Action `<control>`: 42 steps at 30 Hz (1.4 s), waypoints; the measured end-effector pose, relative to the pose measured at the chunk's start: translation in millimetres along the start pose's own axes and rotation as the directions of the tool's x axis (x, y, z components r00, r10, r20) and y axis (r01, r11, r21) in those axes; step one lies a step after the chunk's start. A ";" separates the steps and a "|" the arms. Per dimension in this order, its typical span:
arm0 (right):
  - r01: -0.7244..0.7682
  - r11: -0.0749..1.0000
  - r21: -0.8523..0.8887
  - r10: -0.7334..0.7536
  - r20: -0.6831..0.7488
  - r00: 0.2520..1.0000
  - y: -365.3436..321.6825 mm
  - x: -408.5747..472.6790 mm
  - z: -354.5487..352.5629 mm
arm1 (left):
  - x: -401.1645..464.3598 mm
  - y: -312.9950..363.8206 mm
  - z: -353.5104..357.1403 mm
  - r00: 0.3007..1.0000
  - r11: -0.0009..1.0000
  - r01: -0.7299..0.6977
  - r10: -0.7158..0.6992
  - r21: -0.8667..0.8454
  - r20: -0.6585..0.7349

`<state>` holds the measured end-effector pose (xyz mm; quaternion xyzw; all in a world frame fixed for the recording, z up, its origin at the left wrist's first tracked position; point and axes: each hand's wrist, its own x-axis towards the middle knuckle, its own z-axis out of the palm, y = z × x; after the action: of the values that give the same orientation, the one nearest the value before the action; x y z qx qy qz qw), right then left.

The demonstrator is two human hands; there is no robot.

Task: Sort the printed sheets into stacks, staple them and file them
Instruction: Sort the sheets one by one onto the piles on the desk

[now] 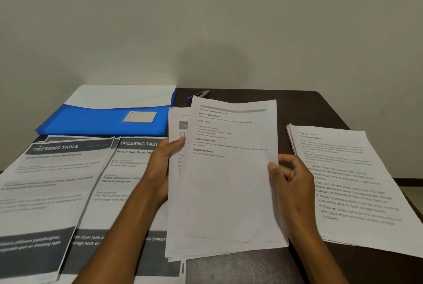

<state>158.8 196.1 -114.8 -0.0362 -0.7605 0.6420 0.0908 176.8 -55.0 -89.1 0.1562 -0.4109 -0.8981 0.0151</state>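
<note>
A bundle of printed sheets is held upright-tilted over the middle of the dark table. My left hand grips its left edge, thumb on the front. My right hand pinches the right edge of the top sheet, which is fanned slightly off the others. Two "Dressing Table" sheets lie side by side on the left. A stack headed "Desk Organization" lies on the right. A blue folder holding white paper sits at the back left. A stapler peeks out behind the held bundle.
A plain wall stands right behind the table's far edge. The table's right edge drops to a floor at the far right. Bare dark tabletop shows at the back right and in front below the held bundle.
</note>
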 end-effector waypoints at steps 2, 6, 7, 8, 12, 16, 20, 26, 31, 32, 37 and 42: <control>-0.008 1.000 -0.004 0.008 0.002 1.000 1.5 0.1 0.2 | 0.0 -0.1 1.2 1.000 1.000 -0.014 0.014 0.028 -0.021; 0.011 1.000 0.018 -0.011 0.007 1.000 1.5 -0.3 -0.1 | 1.4 0.0 1.6 0.999 0.996 -0.021 0.025 0.082 -0.043; 0.016 0.999 0.031 -0.016 0.011 1.000 0.9 -0.2 -0.4 | 1.4 0.1 1.9 0.999 0.996 -0.023 0.027 0.088 -0.047; 0.018 0.999 0.039 -0.018 0.012 1.000 0.7 0.2 -0.4 | 1.6 0.0 2.1 0.998 0.995 -0.024 0.029 0.095 -0.051; 0.022 0.999 0.042 -0.022 0.005 1.000 -0.4 1.0 0.0 | 2.9 -0.3 -0.4 0.998 0.994 -0.027 0.032 0.109 -0.047; 0.016 0.999 0.048 -0.016 0.010 1.000 1.0 0.9 0.2 | 3.6 0.0 -2.8 0.999 0.993 -0.020 0.025 0.118 -0.043; 0.028 0.999 0.046 -0.028 0.004 1.000 1.0 1.3 0.5 | 5.2 0.0 -2.8 0.998 0.988 -0.030 0.037 0.154 -0.043; 0.042 0.997 0.057 -0.044 0.020 0.999 1.8 -0.7 -0.7 | 4.9 -1.0 -0.9 0.997 0.980 -0.059 0.069 0.191 -0.043; 0.054 0.998 0.038 -0.055 0.003 0.999 0.6 -0.4 -1.2 | 4.2 -2.6 -0.1 0.994 0.976 -0.084 0.096 0.202 -0.047; 0.057 0.998 0.032 -0.057 0.001 0.998 1.2 -0.1 -1.2 | 4.1 -2.5 0.1 0.994 0.975 -0.088 0.100 0.202 -0.052; 0.069 0.997 0.026 -0.067 -0.042 0.997 0.1 0.7 -4.8 | 3.9 0.2 -0.9 0.995 0.984 -0.071 0.082 0.166 -0.057; 0.061 0.997 -0.038 -0.065 -0.132 0.989 -7.1 14.2 -25.4 | 7.9 4.5 -9.2 0.992 0.990 -0.069 0.080 0.124 -0.093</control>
<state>149.9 221.9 -102.6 -0.0564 -0.7641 0.6221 0.1610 171.6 -66.0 -93.5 0.1851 -0.4686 -0.8617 0.0593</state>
